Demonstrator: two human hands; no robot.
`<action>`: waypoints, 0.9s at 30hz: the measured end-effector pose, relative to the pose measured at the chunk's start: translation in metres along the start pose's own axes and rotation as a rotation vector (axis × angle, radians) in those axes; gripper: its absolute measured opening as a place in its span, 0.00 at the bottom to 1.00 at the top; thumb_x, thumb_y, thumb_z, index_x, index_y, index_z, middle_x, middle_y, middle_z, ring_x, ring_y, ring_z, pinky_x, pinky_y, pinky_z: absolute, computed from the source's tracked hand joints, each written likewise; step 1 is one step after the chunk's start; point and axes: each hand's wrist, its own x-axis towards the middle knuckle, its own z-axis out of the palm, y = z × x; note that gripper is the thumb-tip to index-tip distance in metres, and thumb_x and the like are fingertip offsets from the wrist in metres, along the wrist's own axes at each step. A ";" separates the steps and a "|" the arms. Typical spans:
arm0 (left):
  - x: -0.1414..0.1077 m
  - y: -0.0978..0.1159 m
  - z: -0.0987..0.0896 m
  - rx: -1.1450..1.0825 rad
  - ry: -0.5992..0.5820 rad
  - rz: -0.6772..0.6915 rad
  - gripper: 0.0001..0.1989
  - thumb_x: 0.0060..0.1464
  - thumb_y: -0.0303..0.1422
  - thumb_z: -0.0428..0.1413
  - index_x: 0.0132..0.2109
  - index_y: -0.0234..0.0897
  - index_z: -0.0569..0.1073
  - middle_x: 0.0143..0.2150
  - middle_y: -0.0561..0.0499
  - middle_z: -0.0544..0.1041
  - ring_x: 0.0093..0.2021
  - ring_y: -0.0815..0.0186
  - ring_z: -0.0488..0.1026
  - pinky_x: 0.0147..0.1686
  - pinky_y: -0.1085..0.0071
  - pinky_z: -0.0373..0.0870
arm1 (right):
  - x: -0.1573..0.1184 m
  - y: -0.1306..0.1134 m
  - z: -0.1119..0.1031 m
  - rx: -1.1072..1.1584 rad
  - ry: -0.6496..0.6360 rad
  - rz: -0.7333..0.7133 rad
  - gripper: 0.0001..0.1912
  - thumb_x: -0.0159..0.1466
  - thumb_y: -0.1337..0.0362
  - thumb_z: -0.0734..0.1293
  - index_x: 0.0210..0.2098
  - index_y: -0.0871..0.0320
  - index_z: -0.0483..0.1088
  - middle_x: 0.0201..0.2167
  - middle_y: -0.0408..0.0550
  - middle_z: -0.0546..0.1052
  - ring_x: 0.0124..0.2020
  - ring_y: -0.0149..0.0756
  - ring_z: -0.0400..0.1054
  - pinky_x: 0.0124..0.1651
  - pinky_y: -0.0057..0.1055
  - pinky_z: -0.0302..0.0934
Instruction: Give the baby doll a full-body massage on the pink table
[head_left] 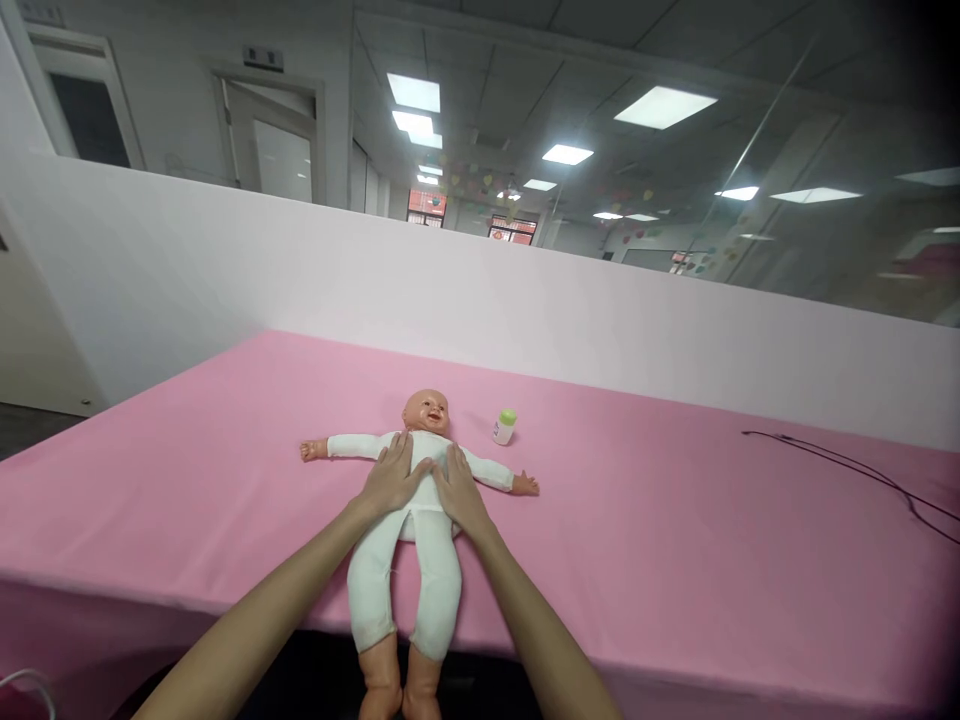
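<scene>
A baby doll (427, 525) with a white cloth body lies on its back on the pink-covered table (675, 560). Its head points away from me, its arms are spread, and its feet hang past the near edge. My left hand (394, 475) rests flat on one side of the doll's chest, fingers stretched toward its shoulder. On the other side of the chest lies my right hand (459, 490), also flat with fingers extended. The two thumbs come close together at the middle of the torso. Neither hand grips anything.
Beyond the doll's arm, right of its head, stands a small white bottle (504, 430) with a green cap. A thin black cable (847, 455) runs across the table's right side. Behind the table rises a white low wall (480, 300) with glass above it.
</scene>
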 end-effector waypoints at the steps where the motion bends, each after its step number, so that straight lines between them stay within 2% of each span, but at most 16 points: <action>1: -0.006 -0.005 -0.002 -0.030 0.001 -0.020 0.46 0.69 0.56 0.37 0.78 0.21 0.43 0.80 0.31 0.37 0.80 0.49 0.32 0.76 0.50 0.37 | -0.007 0.002 -0.002 0.014 -0.015 0.013 0.41 0.75 0.50 0.50 0.77 0.75 0.43 0.79 0.64 0.42 0.80 0.46 0.34 0.79 0.46 0.33; 4: -0.028 -0.015 -0.006 -0.108 -0.048 -0.068 0.51 0.68 0.60 0.38 0.78 0.21 0.41 0.79 0.30 0.33 0.79 0.49 0.31 0.76 0.52 0.40 | -0.034 0.001 -0.004 0.050 -0.084 0.023 0.45 0.75 0.45 0.50 0.77 0.73 0.39 0.79 0.61 0.38 0.80 0.46 0.31 0.80 0.46 0.31; 7: -0.042 -0.005 -0.006 -0.083 -0.117 0.024 0.50 0.67 0.62 0.37 0.79 0.25 0.44 0.80 0.34 0.35 0.79 0.50 0.30 0.76 0.50 0.37 | -0.045 -0.009 -0.002 0.030 -0.137 -0.069 0.43 0.75 0.47 0.52 0.78 0.71 0.41 0.79 0.60 0.39 0.80 0.47 0.30 0.80 0.47 0.30; 9: -0.037 0.009 -0.003 -0.032 -0.119 0.140 0.44 0.70 0.58 0.35 0.78 0.31 0.48 0.80 0.37 0.41 0.80 0.53 0.34 0.76 0.48 0.35 | -0.038 -0.016 0.001 0.018 -0.141 -0.180 0.38 0.74 0.55 0.54 0.78 0.67 0.45 0.79 0.57 0.42 0.80 0.45 0.32 0.80 0.48 0.31; 11: -0.023 0.022 -0.001 0.023 -0.086 0.183 0.39 0.72 0.54 0.34 0.78 0.35 0.53 0.80 0.40 0.47 0.80 0.54 0.38 0.75 0.46 0.35 | -0.021 -0.018 0.003 0.017 -0.107 -0.244 0.37 0.72 0.61 0.55 0.77 0.65 0.47 0.79 0.55 0.46 0.80 0.43 0.35 0.80 0.47 0.32; 14: -0.004 0.029 -0.003 0.095 -0.004 0.095 0.36 0.72 0.51 0.37 0.77 0.34 0.56 0.80 0.39 0.47 0.80 0.50 0.39 0.75 0.44 0.36 | 0.002 -0.008 0.002 0.019 0.004 -0.180 0.37 0.72 0.59 0.56 0.76 0.70 0.52 0.78 0.60 0.50 0.79 0.46 0.41 0.79 0.46 0.36; 16: -0.006 0.023 -0.008 0.080 0.025 0.029 0.37 0.71 0.51 0.41 0.76 0.31 0.55 0.80 0.37 0.45 0.80 0.47 0.39 0.75 0.43 0.39 | 0.008 0.005 -0.003 0.048 0.080 -0.115 0.37 0.73 0.54 0.56 0.74 0.72 0.55 0.76 0.64 0.55 0.78 0.50 0.45 0.79 0.48 0.39; 18: -0.028 0.012 -0.014 -0.020 0.031 -0.016 0.39 0.70 0.52 0.45 0.76 0.29 0.57 0.79 0.34 0.48 0.79 0.45 0.43 0.74 0.45 0.45 | 0.005 0.020 -0.013 0.124 0.107 -0.111 0.37 0.73 0.50 0.58 0.72 0.69 0.59 0.74 0.64 0.60 0.76 0.50 0.51 0.77 0.49 0.44; 20: -0.068 0.001 -0.018 -0.186 0.061 -0.028 0.37 0.68 0.53 0.49 0.73 0.32 0.62 0.77 0.33 0.57 0.76 0.46 0.55 0.72 0.48 0.55 | -0.003 0.037 -0.028 0.219 0.098 -0.142 0.36 0.71 0.48 0.60 0.70 0.66 0.64 0.71 0.61 0.67 0.72 0.50 0.60 0.75 0.47 0.52; 22: -0.116 -0.005 -0.016 -0.329 0.225 -0.005 0.31 0.67 0.51 0.52 0.67 0.37 0.71 0.69 0.37 0.71 0.69 0.48 0.68 0.68 0.52 0.65 | -0.011 0.055 -0.046 0.249 0.148 -0.110 0.31 0.71 0.50 0.61 0.66 0.64 0.70 0.66 0.59 0.73 0.66 0.49 0.68 0.70 0.45 0.58; 23: -0.141 -0.005 -0.013 -0.359 0.332 0.017 0.24 0.67 0.50 0.53 0.59 0.40 0.77 0.61 0.40 0.78 0.63 0.49 0.74 0.62 0.54 0.71 | -0.015 0.064 -0.055 0.212 0.216 -0.063 0.29 0.71 0.52 0.59 0.64 0.64 0.72 0.63 0.60 0.75 0.64 0.49 0.69 0.69 0.44 0.60; 25: -0.183 0.000 -0.001 -0.403 0.417 0.087 0.15 0.69 0.44 0.53 0.43 0.44 0.81 0.45 0.44 0.82 0.46 0.55 0.80 0.47 0.61 0.77 | -0.019 0.083 -0.071 0.027 0.379 0.078 0.28 0.72 0.56 0.57 0.61 0.67 0.74 0.60 0.64 0.77 0.62 0.53 0.69 0.66 0.46 0.60; 27: -0.215 0.008 0.015 -0.439 0.491 0.189 0.14 0.69 0.42 0.54 0.38 0.46 0.81 0.34 0.47 0.80 0.34 0.58 0.78 0.37 0.64 0.77 | -0.021 0.099 -0.082 -0.213 0.443 0.238 0.28 0.71 0.54 0.58 0.57 0.70 0.75 0.57 0.71 0.76 0.62 0.60 0.67 0.64 0.50 0.60</action>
